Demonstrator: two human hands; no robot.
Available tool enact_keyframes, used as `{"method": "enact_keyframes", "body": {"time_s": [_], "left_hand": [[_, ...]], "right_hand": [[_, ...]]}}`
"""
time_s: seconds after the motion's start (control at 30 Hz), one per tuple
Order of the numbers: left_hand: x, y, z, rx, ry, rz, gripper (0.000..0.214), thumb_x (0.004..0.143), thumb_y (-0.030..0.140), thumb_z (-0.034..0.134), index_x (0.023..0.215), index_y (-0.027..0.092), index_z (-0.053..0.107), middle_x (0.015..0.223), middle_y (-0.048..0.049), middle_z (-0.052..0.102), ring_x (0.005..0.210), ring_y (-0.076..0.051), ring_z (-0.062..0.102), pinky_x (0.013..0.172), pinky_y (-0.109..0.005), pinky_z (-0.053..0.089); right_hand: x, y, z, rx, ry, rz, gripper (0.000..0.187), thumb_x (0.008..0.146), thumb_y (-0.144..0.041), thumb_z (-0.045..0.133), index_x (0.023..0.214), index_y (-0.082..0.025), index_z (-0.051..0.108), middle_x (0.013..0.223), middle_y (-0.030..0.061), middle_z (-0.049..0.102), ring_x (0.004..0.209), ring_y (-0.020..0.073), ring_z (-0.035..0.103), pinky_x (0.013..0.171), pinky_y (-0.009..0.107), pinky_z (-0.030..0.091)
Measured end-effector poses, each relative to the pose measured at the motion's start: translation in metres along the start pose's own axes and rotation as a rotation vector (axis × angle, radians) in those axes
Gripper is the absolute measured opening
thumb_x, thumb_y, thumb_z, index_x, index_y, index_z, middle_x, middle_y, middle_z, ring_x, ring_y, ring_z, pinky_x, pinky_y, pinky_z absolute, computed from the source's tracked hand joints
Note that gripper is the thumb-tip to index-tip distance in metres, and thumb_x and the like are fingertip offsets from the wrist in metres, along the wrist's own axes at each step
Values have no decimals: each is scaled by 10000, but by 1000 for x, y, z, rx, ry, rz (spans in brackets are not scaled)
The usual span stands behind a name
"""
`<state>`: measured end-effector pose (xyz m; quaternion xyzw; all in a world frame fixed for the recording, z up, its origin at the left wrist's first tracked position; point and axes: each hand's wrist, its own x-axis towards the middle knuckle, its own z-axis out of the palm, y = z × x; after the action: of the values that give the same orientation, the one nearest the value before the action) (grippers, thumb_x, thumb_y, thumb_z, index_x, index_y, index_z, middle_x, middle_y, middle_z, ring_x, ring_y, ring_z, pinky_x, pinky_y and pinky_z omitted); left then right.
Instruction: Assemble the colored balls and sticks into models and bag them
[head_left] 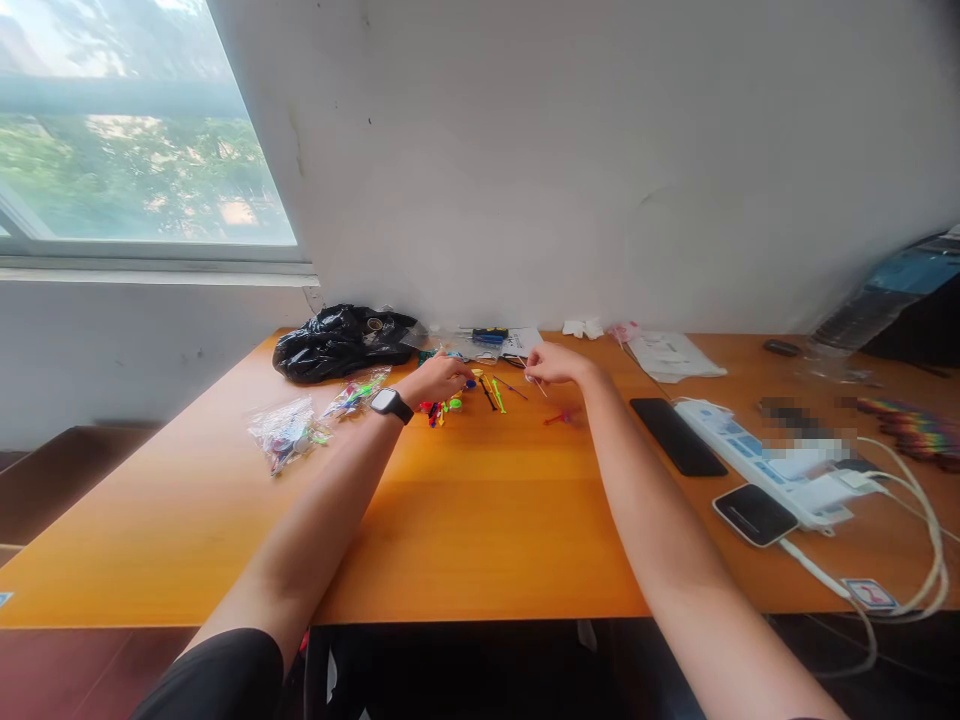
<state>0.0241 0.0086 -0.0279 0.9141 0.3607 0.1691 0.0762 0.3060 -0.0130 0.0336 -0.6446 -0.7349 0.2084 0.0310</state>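
My right hand is closed in a pinch above the far part of the table, with a thin white stick pointing down from its fingertips. To its left, my left hand reaches over a small heap of bright plastic pieces, fingers stretched out; whether they touch a piece is hidden. A black watch is on that wrist. Between the hands lie a black stick-like piece and a yellow-green one. A red-orange piece lies below my right hand.
Clear bags of coloured parts lie left on the wooden table. A black plastic bag sits at the back left by the wall. On the right are a phone, a power strip with white cables, and a rounded device.
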Motion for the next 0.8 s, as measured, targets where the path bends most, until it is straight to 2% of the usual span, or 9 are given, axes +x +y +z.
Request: {"method": "enact_keyframes", "body": {"time_s": [0.13, 0.27, 0.4, 0.6, 0.7, 0.8], "left_hand": [[1, 11, -5, -124, 99, 0, 334, 935, 192, 538, 1100, 189, 828, 1102, -90, 816, 1021, -247, 741, 991, -330, 554], [4, 34, -13, -431, 232, 23, 349, 989, 410, 636, 1205, 173, 773, 1121, -92, 808, 967, -215, 753, 852, -286, 582], [7, 47, -21, -561, 361, 39, 353, 936, 477, 744, 1067, 151, 778, 1005, -90, 809, 892, -201, 754, 819, -284, 596], [7, 50, -32, -659, 478, 65, 410, 862, 505, 832, 1039, 139, 776, 967, -85, 796, 837, -177, 738, 806, -293, 625], [5, 56, -38, -764, 467, 82, 439, 830, 498, 866, 1035, 121, 771, 948, -91, 791, 847, -184, 741, 813, -310, 635], [3, 59, -43, -837, 425, 67, 440, 772, 481, 915, 950, 112, 753, 881, -84, 778, 815, -188, 740, 775, -314, 635]], "right_hand": [[2, -5, 3, 158, 66, -98, 145, 913, -156, 706, 776, -172, 661, 833, 65, 783, 719, 162, 689, 646, 235, 474], [5, -22, 12, 540, 137, -221, 150, 966, -233, 717, 866, -184, 616, 803, 37, 746, 661, 122, 641, 615, 207, 485], [1, -46, 16, 803, 163, -316, 137, 960, -269, 720, 913, -181, 626, 778, 33, 720, 676, 127, 643, 630, 216, 514], [-11, -57, 10, 976, 84, -390, 85, 819, -207, 725, 839, -164, 654, 760, 34, 698, 710, 135, 641, 696, 230, 533], [-15, -55, 8, 1028, 36, -436, 116, 781, -233, 730, 788, -163, 638, 741, 22, 659, 674, 115, 587, 658, 212, 495], [-16, -54, 9, 1055, -42, -489, 147, 755, -239, 747, 793, -170, 623, 735, -2, 620, 646, 96, 523, 608, 197, 434]]}}
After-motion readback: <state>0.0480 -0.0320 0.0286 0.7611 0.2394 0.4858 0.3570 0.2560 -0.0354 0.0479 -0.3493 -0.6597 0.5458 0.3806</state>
